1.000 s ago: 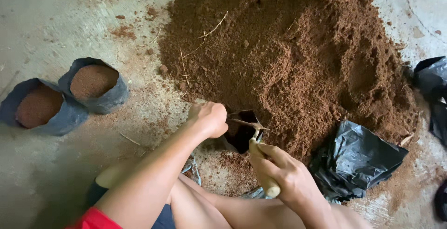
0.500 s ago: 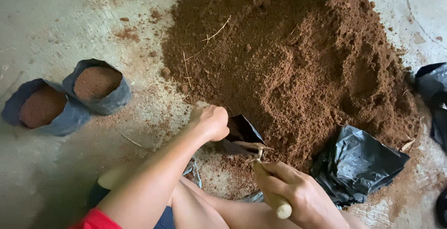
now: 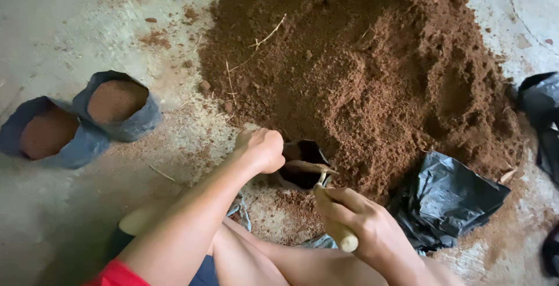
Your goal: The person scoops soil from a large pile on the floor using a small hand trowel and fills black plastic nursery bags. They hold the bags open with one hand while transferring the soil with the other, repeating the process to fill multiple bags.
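Left hand (image 3: 263,149) is gripping the near-left rim of a small black bag (image 3: 304,167), fist closed, holding its mouth open toward the soil pile (image 3: 361,76). The bag is sitting at the pile's near edge, just right of the fist and touching it.

Right hand (image 3: 364,222) is wrapping fully around the pale wooden handle of a trowel (image 3: 326,196); the handle butt is sticking out below the hand toward the camera. The blade is lying across the bag's opening, tip pointing left toward the left hand. Whether there is soil on the blade cannot be told. So the bag is lying between the two hands: left hand on its rim, right hand just below-right, linked to it only through the trowel.

Two filled bags (image 3: 78,120) are standing side by side on the concrete floor (image 3: 64,30), well left of the hands, both topped with brown soil. A crumpled black plastic sheet (image 3: 445,199) is lying just right of the right hand, against the pile. The person's bare legs are folding under the arms at the bottom edge.
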